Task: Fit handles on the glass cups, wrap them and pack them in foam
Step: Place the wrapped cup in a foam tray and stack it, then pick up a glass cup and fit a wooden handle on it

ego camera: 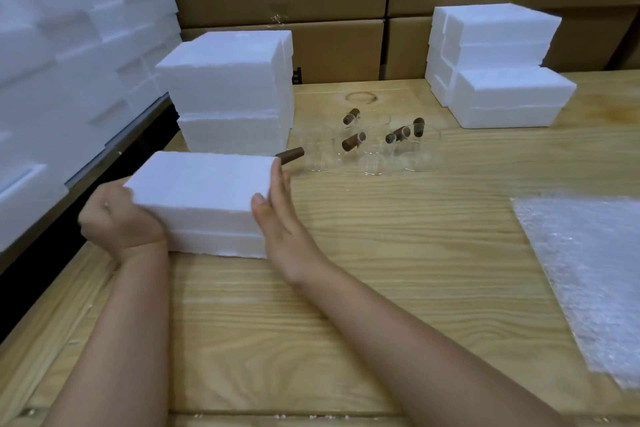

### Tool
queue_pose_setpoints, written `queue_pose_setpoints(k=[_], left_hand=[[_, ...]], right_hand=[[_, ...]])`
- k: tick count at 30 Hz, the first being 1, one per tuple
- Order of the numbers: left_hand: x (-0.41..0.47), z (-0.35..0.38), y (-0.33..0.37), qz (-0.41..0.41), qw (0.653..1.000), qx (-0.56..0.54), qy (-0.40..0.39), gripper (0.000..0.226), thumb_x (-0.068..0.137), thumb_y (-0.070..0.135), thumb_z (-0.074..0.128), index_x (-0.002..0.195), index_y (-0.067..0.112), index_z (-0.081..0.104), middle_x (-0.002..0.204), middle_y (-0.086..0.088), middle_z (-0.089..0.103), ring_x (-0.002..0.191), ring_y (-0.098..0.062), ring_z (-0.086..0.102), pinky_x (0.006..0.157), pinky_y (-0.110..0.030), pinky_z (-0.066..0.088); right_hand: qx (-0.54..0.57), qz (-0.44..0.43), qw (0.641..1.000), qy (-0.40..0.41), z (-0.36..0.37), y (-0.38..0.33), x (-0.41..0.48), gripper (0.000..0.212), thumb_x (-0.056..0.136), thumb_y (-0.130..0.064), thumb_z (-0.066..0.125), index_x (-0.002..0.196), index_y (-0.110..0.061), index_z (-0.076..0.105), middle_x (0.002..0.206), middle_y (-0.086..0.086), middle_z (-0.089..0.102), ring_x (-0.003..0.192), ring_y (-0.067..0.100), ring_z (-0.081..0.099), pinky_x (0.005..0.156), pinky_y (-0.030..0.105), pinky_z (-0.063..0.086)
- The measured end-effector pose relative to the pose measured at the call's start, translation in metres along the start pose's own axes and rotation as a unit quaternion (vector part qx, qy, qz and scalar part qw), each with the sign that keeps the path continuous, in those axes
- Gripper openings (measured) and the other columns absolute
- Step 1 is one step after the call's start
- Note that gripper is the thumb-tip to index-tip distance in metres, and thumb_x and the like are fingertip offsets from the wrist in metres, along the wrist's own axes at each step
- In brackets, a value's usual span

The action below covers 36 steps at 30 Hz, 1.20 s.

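Both hands are on the foam box [204, 191] at the near left of the wooden table [311, 322]: the left hand [117, 218] wraps curled fingers round its left end, while the right hand [277, 204] lies flat against its right end, fingers straight, thumb up on the top edge. Just behind stand the glass cups [374, 149], clustered together with brown handles [351, 142] fitted, between a foam stack [228, 90] and a second foam stack [502, 69] far right. Bubble wrap [588, 270] lies at the table's right edge.
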State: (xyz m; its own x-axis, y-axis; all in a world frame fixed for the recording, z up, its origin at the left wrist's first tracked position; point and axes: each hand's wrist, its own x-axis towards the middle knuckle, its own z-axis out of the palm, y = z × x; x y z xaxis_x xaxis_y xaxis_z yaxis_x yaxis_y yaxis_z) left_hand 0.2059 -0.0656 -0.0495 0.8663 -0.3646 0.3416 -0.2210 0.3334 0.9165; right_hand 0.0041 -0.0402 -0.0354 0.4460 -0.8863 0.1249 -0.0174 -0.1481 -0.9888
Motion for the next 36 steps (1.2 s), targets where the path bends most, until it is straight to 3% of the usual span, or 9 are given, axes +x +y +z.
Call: queue_pose_setpoints(k=[3, 5, 10, 13, 22, 27, 29, 33, 36], left_hand=[[0.001, -0.005, 0.008, -0.017, 0.997, 0.027, 0.075, 0.024, 0.078, 0.024, 0.038, 0.068, 0.016, 0.059, 0.067, 0.013, 0.050, 0.059, 0.007, 0.047, 0.057, -0.018, 0.037], [-0.004, -0.002, 0.016, -0.004, 0.993, 0.044, 0.109, 0.015, 0.081, 0.029, 0.039, 0.067, 0.031, 0.044, 0.070, 0.015, 0.048, 0.059, 0.009, 0.046, 0.055, -0.008, 0.032], [0.000, 0.013, 0.006, -0.036, 0.994, 0.071, 0.071, 0.014, 0.090, 0.033, 0.044, 0.082, 0.021, 0.045, 0.083, 0.010, 0.053, 0.079, -0.006, 0.049, 0.062, -0.013, 0.036], [0.001, 0.024, 0.001, -0.037, 0.994, 0.105, 0.005, 0.023, 0.096, 0.043, 0.046, 0.088, 0.022, 0.051, 0.080, 0.017, 0.050, 0.068, 0.008, 0.047, 0.057, -0.001, 0.034], [-0.001, 0.043, -0.006, -0.025, 0.992, 0.110, -0.063, 0.036, 0.094, 0.049, 0.051, 0.106, 0.017, 0.062, 0.096, 0.006, 0.058, 0.077, -0.001, 0.051, 0.055, 0.003, 0.035], [0.002, 0.047, -0.008, -0.035, 0.987, 0.120, -0.097, 0.037, 0.094, 0.048, 0.053, 0.073, 0.018, 0.046, 0.067, 0.014, 0.040, 0.055, 0.006, 0.040, 0.049, -0.004, 0.031], [0.003, 0.046, -0.009, -0.026, 0.986, 0.128, -0.103, 0.036, 0.094, 0.047, 0.054, 0.076, 0.016, 0.048, 0.067, 0.015, 0.041, 0.054, 0.008, 0.041, 0.050, -0.003, 0.032], [0.004, 0.045, -0.010, -0.021, 0.986, 0.127, -0.106, 0.038, 0.094, 0.048, 0.054, 0.093, 0.010, 0.057, 0.079, 0.012, 0.054, 0.068, 0.007, 0.049, 0.058, -0.001, 0.036], [-0.002, 0.047, -0.003, -0.042, 0.990, 0.099, -0.088, 0.051, 0.095, 0.053, 0.046, 0.130, 0.017, 0.056, 0.122, 0.001, 0.059, 0.111, -0.010, 0.055, 0.087, -0.011, 0.040]], right_hand=[[0.010, -0.006, 1.000, -0.004, 0.013, 0.000, 0.018, 0.060, 0.103, -0.036, 0.028, 0.151, -0.027, -0.006, 0.159, -0.009, -0.012, 0.144, 0.003, -0.013, 0.119, 0.030, -0.006], [0.023, -0.012, 1.000, 0.012, 0.017, 0.001, 0.029, 0.060, 0.103, -0.036, 0.031, 0.153, -0.023, 0.002, 0.161, -0.009, 0.004, 0.146, 0.004, 0.002, 0.121, 0.033, 0.005], [0.003, -0.016, 0.994, 0.105, 0.017, 0.003, 0.055, 0.054, 0.100, -0.037, 0.043, 0.148, -0.016, 0.029, 0.151, -0.001, 0.034, 0.139, 0.010, 0.030, 0.116, 0.038, 0.025], [-0.004, -0.009, 0.989, 0.149, 0.009, 0.003, 0.065, 0.053, 0.099, -0.038, 0.044, 0.146, -0.016, 0.033, 0.150, 0.000, 0.035, 0.138, 0.012, 0.032, 0.115, 0.038, 0.027], [-0.017, 0.007, 0.979, 0.201, -0.017, 0.006, 0.076, 0.047, 0.098, -0.040, 0.046, 0.140, -0.020, 0.044, 0.122, 0.000, 0.034, 0.102, 0.010, 0.047, 0.094, 0.017, 0.031], [-0.030, 0.018, 0.976, 0.216, -0.021, 0.004, 0.083, 0.046, 0.096, -0.041, 0.049, 0.139, -0.022, 0.047, 0.124, 0.006, 0.045, 0.096, 0.008, 0.046, 0.088, 0.017, 0.032], [-0.029, 0.023, 0.976, 0.217, -0.024, 0.003, 0.086, 0.046, 0.095, -0.041, 0.051, 0.138, -0.022, 0.048, 0.122, 0.008, 0.047, 0.097, 0.010, 0.047, 0.090, 0.020, 0.035], [-0.039, 0.028, 0.975, 0.217, -0.026, 0.002, 0.088, 0.047, 0.095, -0.042, 0.052, 0.135, -0.020, 0.050, 0.121, 0.007, 0.050, 0.095, 0.010, 0.047, 0.087, 0.021, 0.035], [-0.019, 0.029, 0.977, 0.210, -0.026, 0.002, 0.084, 0.039, 0.096, -0.046, 0.048, 0.122, -0.020, 0.060, 0.114, 0.003, 0.058, 0.095, 0.011, 0.052, 0.082, 0.024, 0.039]])
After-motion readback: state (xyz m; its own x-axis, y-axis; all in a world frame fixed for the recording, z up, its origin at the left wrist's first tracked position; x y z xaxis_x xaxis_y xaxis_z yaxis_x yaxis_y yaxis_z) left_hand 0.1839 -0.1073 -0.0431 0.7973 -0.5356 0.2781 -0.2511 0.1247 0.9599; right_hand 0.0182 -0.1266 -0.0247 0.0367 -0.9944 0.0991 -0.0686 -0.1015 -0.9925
